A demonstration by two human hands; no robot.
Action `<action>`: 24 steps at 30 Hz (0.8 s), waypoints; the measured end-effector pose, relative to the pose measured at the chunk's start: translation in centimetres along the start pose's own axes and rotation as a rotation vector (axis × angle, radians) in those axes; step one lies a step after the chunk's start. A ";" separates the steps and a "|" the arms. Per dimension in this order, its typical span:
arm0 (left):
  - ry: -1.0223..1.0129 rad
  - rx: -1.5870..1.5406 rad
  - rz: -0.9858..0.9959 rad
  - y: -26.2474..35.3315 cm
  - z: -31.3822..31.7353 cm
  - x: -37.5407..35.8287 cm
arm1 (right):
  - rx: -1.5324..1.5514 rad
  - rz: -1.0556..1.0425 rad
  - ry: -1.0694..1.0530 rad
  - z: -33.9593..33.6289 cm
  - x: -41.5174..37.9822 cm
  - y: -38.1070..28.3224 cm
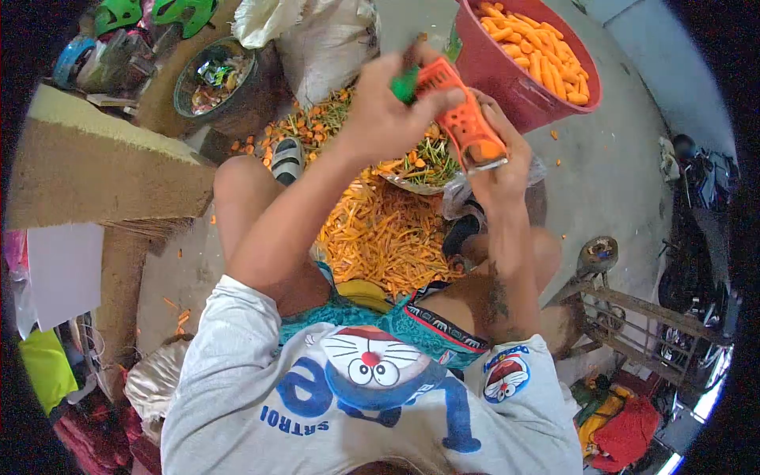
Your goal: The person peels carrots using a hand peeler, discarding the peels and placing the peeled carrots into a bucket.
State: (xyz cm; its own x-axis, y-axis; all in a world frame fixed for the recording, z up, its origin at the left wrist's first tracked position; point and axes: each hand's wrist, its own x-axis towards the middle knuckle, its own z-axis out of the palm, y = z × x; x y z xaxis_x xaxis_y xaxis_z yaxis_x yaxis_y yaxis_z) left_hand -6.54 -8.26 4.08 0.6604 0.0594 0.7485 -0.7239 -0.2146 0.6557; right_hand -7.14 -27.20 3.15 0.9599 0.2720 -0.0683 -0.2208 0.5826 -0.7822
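Observation:
My right hand (507, 150) is wrapped round an orange plastic grater-like tool (457, 107) with rows of holes and a metal edge at its near end. My left hand (376, 107) is closed round a green handle (404, 85), its thumb reaching onto the orange tool. A dark blurred tip rises above the left fingers; I cannot tell what kind of tool the handle belongs to. Below both hands lies a heap of orange carrot peelings (384, 233) between my legs. Just behind it, a shallow container (419, 188) holds carrot ends and green stem pieces.
A red tub (507, 87) full of peeled carrots (542, 51) stands at the far right. White sacks (328, 51) and a dark bin of rubbish (214, 79) are at the back left. A wooden ledge (111, 166) borders the left; a metal rack (641, 317) stands right.

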 end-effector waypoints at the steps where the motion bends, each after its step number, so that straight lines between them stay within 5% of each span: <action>1: -0.020 -0.055 -0.136 -0.3 -0.9 0.5 | 0.022 0.017 -0.102 -0.2 -0.4 -0.1; 4: 0.214 -0.123 -0.363 -4.8 -4.1 2.4 | 0.035 0.021 -0.169 -0.2 -0.7 0.2; 6: 0.273 -0.218 -0.364 -5.2 -4.0 1.9 | 0.218 0.138 -0.477 -2.2 0.3 0.1; 7: 0.174 -0.085 -0.307 -4.0 -2.8 0.9 | 0.215 0.130 -0.479 -1.5 0.2 0.0; 9: 0.002 0.114 -0.036 -0.2 -0.7 -0.5 | -0.036 0.004 -0.019 0.4 -0.4 0.1; 12: 0.036 -0.125 -0.333 -1.7 -2.3 0.5 | -0.054 0.016 -0.077 0.5 -0.9 0.1; 13: 0.086 0.002 -0.297 -6.1 -4.2 1.2 | -0.052 0.023 -0.077 0.1 -0.9 0.3; 15: 0.168 -0.074 -0.309 -4.7 -4.4 1.8 | 0.138 0.099 -0.302 -0.8 -0.7 0.1; 18: 0.171 -0.206 -0.437 -1.3 -1.9 0.4 | 0.146 0.138 -0.171 -0.4 -0.7 -0.4; 20: 0.037 0.074 0.129 1.2 -0.2 -0.4 | 0.085 0.085 -0.056 1.5 -0.9 -0.3; 22: 0.035 -0.084 -0.040 -2.1 -1.7 0.0 | 0.027 0.056 0.070 1.5 -1.6 0.2; 24: 0.243 -0.222 -0.281 -4.0 -4.1 2.0 | 0.070 0.102 -0.132 0.4 -1.3 -0.2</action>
State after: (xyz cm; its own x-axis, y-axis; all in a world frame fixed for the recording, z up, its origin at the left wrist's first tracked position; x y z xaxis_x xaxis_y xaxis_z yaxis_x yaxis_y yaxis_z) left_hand -3.14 -3.28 3.39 0.7907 0.3194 0.5223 -0.5660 0.0560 0.8225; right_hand -8.41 -27.35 3.64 0.9020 0.4277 -0.0593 -0.3315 0.5978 -0.7299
